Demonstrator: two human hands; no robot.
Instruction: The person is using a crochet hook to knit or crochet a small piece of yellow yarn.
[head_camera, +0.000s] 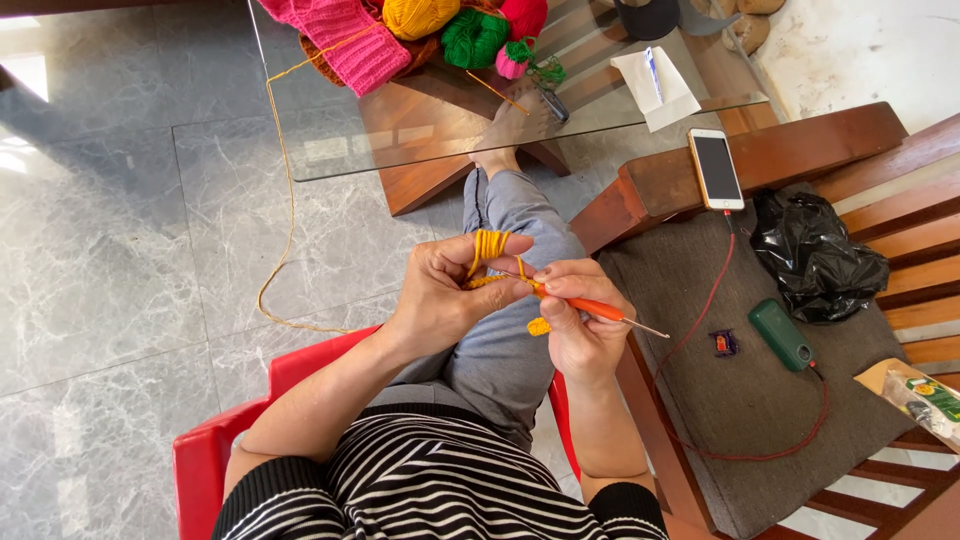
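- Left hand: raised over the lap, fingers curled together and clamped on the orange-yellow yarn, which is wound in several loops around the forefinger; thumb pressed against the small worked piece below those loops.
- Right hand: just beside the left hand, touching it at the fingertips; fingers closed tight on the crochet hook, which has an orange grip and a bare metal shaft pointing away from the left hand.
- A short tuft of the same yarn hangs just below the right hand's thumb.
- The yarn strand runs from the left hand out over the marble floor, then up to the glass table beyond the hands.
- On the far part of that table: a pink knitted piece and balls of yellow, green and red wool.
- Beside the right hand, on the wooden bench: a smartphone on the armrest, a red cable leading from it to a green power bank, and a black plastic bag on the grey cushion.
- The person sits on a red chair, below the hands.
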